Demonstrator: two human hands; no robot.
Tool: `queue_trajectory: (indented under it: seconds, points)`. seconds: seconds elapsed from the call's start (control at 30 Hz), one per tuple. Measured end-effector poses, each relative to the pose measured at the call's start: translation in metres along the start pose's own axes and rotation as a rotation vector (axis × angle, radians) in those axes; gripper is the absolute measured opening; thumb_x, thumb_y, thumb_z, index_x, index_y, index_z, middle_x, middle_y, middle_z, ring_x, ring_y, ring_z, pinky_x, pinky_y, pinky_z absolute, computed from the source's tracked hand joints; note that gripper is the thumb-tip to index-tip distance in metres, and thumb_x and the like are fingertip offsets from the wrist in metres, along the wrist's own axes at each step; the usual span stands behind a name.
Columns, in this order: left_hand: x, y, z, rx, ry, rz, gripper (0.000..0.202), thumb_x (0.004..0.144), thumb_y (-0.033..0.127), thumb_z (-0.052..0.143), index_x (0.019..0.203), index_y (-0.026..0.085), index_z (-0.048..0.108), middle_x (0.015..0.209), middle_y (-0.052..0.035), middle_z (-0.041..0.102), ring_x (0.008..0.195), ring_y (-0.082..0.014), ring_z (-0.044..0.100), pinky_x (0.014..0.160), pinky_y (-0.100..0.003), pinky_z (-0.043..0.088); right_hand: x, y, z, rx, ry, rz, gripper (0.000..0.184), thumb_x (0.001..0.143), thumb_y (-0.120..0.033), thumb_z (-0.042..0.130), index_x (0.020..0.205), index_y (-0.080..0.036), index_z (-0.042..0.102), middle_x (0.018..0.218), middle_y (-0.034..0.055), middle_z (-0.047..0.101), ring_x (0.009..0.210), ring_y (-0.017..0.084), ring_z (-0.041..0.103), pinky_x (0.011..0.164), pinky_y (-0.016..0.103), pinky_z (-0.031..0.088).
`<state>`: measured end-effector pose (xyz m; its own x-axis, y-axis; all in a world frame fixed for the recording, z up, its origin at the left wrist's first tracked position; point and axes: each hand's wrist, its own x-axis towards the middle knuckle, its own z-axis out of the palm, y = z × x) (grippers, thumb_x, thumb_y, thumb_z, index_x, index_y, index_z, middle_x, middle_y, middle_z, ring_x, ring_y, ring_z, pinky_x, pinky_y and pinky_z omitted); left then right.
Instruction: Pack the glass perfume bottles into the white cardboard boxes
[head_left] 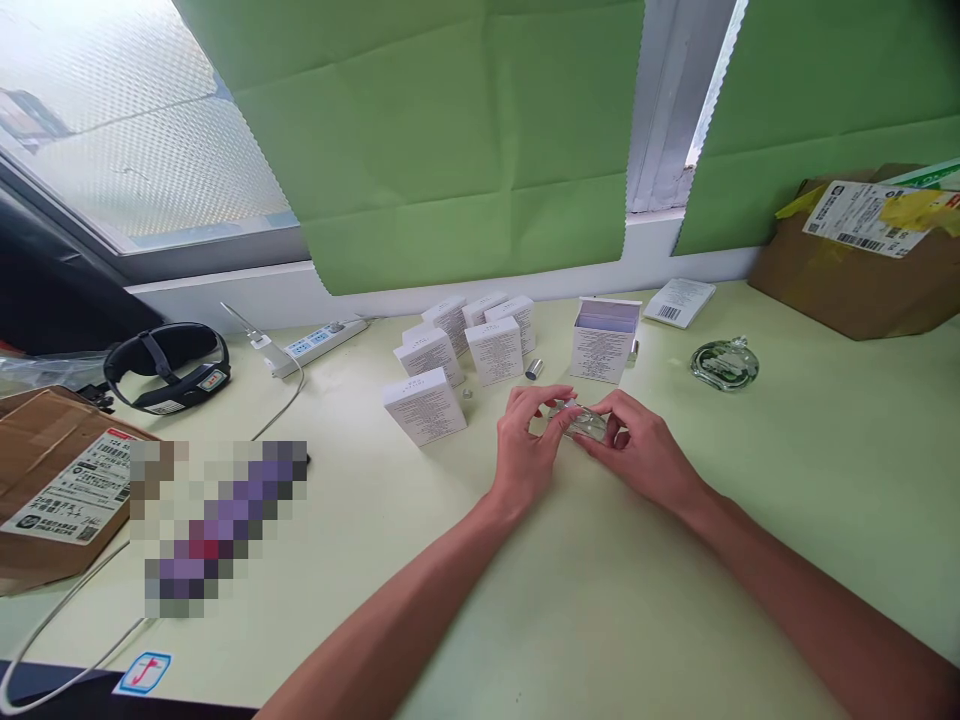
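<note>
Low over the table, a clear glass perfume bottle [589, 424] lies on its side between my two hands. My left hand [527, 438] pinches the bottle's left end with thumb and fingers, hiding part of it. Around the right end, my right hand [646, 442] has its fingers closed. Just beyond my left hand is a small silver cylinder [534, 369], probably a cap. A white box [600, 345] with its top open stands behind my hands, and a shiny piece [634, 352] shows partly at its right side.
Several closed white boxes [496, 350] stand at the back left of my hands, near a tiny clear piece [467, 394]. A flat white box [679, 302], a glass dish-like object [724, 364] and a cardboard box [847, 270] lie rightward. A power strip [319, 345] and headset [166, 368] are left.
</note>
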<state>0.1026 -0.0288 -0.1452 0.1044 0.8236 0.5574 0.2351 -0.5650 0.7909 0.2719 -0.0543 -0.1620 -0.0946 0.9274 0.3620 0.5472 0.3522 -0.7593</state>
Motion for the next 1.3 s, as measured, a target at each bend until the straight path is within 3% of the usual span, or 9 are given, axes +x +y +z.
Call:
queue_trajectory:
  seconds: [0.07, 0.17, 0.3, 0.47, 0.6, 0.8, 1.3]
  points:
    - [0.000, 0.000, 0.000, -0.018, 0.000, -0.012, 0.018, 0.086, 0.027, 0.072, 0.103, 0.026, 0.070, 0.096, -0.0021, 0.073, 0.089, -0.0167, 0.060, 0.074, -0.030, 0.046, 0.000, 0.000, -0.001, 0.011, -0.026, 0.026, 0.031, 0.088, -0.051, 0.063, 0.101, -0.024, 0.055, 0.089, 0.0010, 0.057, 0.061, 0.013, 0.056, 0.055, 0.030, 0.051]
    - [-0.001, 0.001, 0.001, -0.050, 0.008, -0.030, 0.022, 0.084, 0.026, 0.074, 0.105, 0.026, 0.070, 0.094, -0.0012, 0.073, 0.089, -0.0155, 0.060, 0.075, -0.029, 0.046, -0.001, -0.001, -0.003, 0.018, -0.073, 0.038, 0.045, 0.088, -0.051, 0.063, 0.124, -0.028, 0.047, 0.109, 0.0047, 0.062, 0.063, 0.013, 0.058, 0.058, 0.030, 0.053]
    - [-0.002, 0.003, 0.001, -0.078, 0.016, -0.097, 0.027, 0.082, 0.027, 0.076, 0.109, 0.027, 0.070, 0.094, -0.0012, 0.072, 0.089, -0.0150, 0.059, 0.077, -0.028, 0.045, -0.002, -0.001, -0.007, -0.004, -0.160, -0.090, 0.052, 0.095, -0.043, 0.055, 0.142, -0.038, 0.032, 0.129, 0.0039, 0.058, 0.066, 0.012, 0.058, 0.060, 0.030, 0.053]
    - [-0.001, 0.002, 0.000, -0.084, 0.022, -0.127, 0.028, 0.083, 0.024, 0.074, 0.111, 0.028, 0.070, 0.096, -0.0014, 0.071, 0.089, -0.0148, 0.059, 0.077, -0.028, 0.045, 0.000, -0.005, -0.009, -0.050, -0.259, -0.172, 0.048, 0.101, -0.037, 0.044, 0.147, -0.043, 0.031, 0.136, 0.0012, 0.056, 0.073, 0.013, 0.059, 0.067, 0.031, 0.053]
    - [-0.002, 0.001, -0.001, -0.050, -0.003, -0.093, 0.031, 0.083, 0.026, 0.073, 0.114, 0.027, 0.068, 0.098, -0.0024, 0.070, 0.092, -0.0157, 0.060, 0.078, -0.029, 0.045, 0.001, -0.007, -0.011, -0.033, -0.265, -0.171, 0.049, 0.102, -0.035, 0.043, 0.148, -0.043, 0.029, 0.137, 0.0014, 0.055, 0.074, 0.014, 0.059, 0.069, 0.031, 0.053]
    - [0.000, 0.002, -0.007, -0.058, -0.081, -0.036, 0.028, 0.096, 0.026, 0.054, 0.122, 0.025, 0.063, 0.108, -0.0046, 0.071, 0.102, -0.0177, 0.061, 0.085, -0.032, 0.044, 0.000, -0.008, -0.013, -0.023, -0.271, -0.172, 0.048, 0.102, -0.035, 0.042, 0.148, -0.041, 0.030, 0.142, 0.0019, 0.053, 0.077, 0.015, 0.060, 0.072, 0.031, 0.053]
    - [-0.001, -0.002, -0.007, 0.008, -0.094, 0.096, 0.024, 0.096, 0.026, 0.054, 0.119, 0.025, 0.060, 0.106, -0.0055, 0.067, 0.096, -0.0181, 0.057, 0.082, -0.034, 0.045, 0.000, -0.002, -0.012, -0.051, -0.266, -0.213, 0.047, 0.103, -0.033, 0.042, 0.148, -0.041, 0.029, 0.141, 0.0019, 0.053, 0.076, 0.014, 0.060, 0.072, 0.030, 0.052]
